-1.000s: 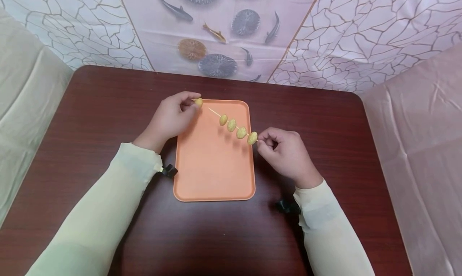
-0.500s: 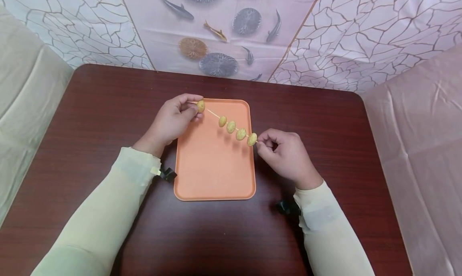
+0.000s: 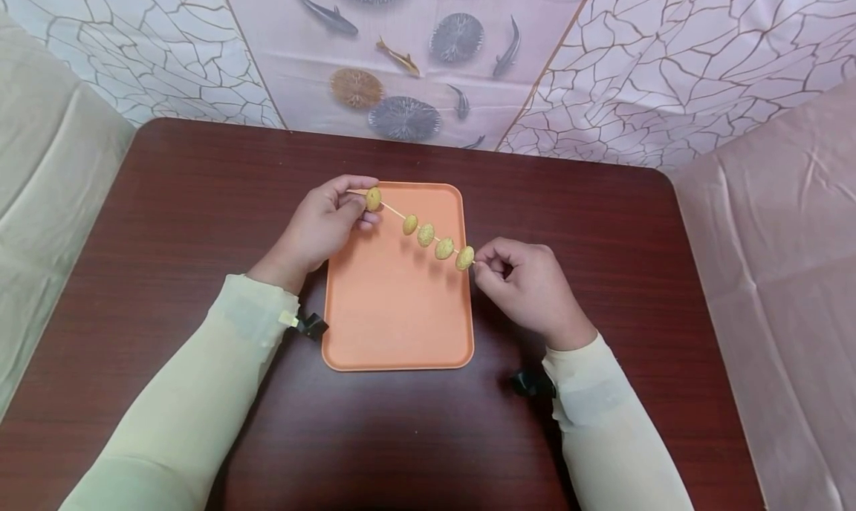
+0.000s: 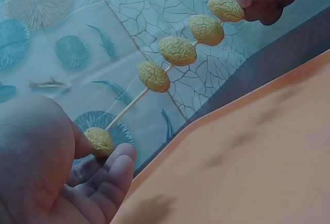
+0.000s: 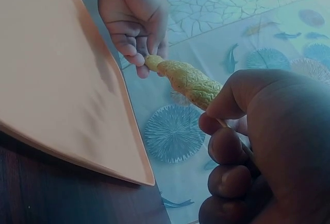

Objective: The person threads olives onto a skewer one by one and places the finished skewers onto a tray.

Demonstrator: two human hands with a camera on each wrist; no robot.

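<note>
My right hand pinches one end of a thin wooden skewer. Several yellow, wrinkled oval balls are threaded along it, the last one close to the right fingertips. Between thumb and fingers, my left hand holds another such ball, which meets the skewer's far end. How deep the tip sits in that ball is hidden. A bare stretch of skewer separates it from the other balls. Everything hangs above the orange tray, slanting down from upper left to lower right in the head view.
The tray lies on a dark reddish-brown table. Behind the table hangs a patterned cloth, with plain pale cloth at the sides. Small black devices are strapped at both wrists.
The left hand has brought its ball a little right and down; the visible gap to the skewer's tip has closed. The right hand and the threaded balls have shifted only slightly left.
</note>
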